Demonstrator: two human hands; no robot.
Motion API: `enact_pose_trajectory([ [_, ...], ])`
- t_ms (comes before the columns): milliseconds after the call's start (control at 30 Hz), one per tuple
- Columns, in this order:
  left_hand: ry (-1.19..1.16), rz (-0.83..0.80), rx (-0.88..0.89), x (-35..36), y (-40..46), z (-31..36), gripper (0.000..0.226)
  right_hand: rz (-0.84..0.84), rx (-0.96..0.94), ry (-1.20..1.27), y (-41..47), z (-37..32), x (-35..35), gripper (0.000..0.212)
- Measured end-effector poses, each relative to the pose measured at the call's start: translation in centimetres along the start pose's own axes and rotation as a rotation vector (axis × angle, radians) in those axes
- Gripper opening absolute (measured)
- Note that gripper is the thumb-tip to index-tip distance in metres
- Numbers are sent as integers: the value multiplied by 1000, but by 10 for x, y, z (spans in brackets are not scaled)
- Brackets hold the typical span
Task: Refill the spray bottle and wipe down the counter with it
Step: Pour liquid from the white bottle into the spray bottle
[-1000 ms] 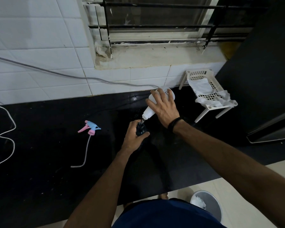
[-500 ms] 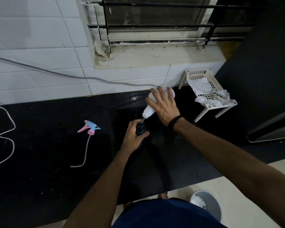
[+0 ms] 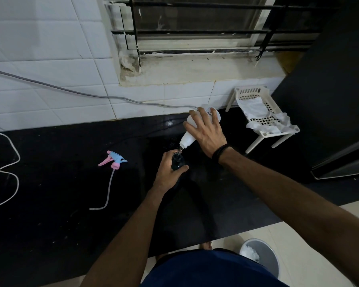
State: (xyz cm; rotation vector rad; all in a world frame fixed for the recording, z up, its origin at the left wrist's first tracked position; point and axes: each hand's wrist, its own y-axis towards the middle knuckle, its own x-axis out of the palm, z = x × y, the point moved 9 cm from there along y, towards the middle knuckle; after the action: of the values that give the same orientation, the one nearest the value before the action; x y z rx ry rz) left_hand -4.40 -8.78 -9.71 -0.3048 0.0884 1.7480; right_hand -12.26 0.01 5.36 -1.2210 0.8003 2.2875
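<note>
On the black counter (image 3: 50, 204), my left hand (image 3: 167, 170) grips a small dark spray bottle (image 3: 177, 160) that stands upright with its neck open. My right hand (image 3: 208, 131) holds a white refill bottle (image 3: 190, 136) tipped down to the left, its nozzle right over the dark bottle's mouth. The pink and blue spray head (image 3: 114, 159) with its long clear tube lies flat on the counter to the left, apart from both hands.
A white plastic rack (image 3: 263, 135) with a white cloth (image 3: 255, 110) draped in it stands at the back right. A grey cable (image 3: 71, 91) runs along the tiled wall, white cords (image 3: 10, 154) lie far left. A grey bin (image 3: 265, 255) stands on the floor; a dark appliance (image 3: 330, 100) borders the right.
The white refill bottle stays tipped over the dark bottle's mouth, raised very slightly. Both hands hold almost still.
</note>
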Motion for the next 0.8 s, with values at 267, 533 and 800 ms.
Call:
enact_pose_trajectory([
  [267, -12, -4, 1, 0, 0, -1, 60, -19, -3, 33, 1, 1, -4, 56],
  [533, -13, -3, 1, 0, 1, -1, 60, 2, -11, 20, 2, 2, -6, 57],
  [800, -6, -2, -4, 0, 1, -2, 60, 13, -25, 11, 4, 1, -7, 59],
])
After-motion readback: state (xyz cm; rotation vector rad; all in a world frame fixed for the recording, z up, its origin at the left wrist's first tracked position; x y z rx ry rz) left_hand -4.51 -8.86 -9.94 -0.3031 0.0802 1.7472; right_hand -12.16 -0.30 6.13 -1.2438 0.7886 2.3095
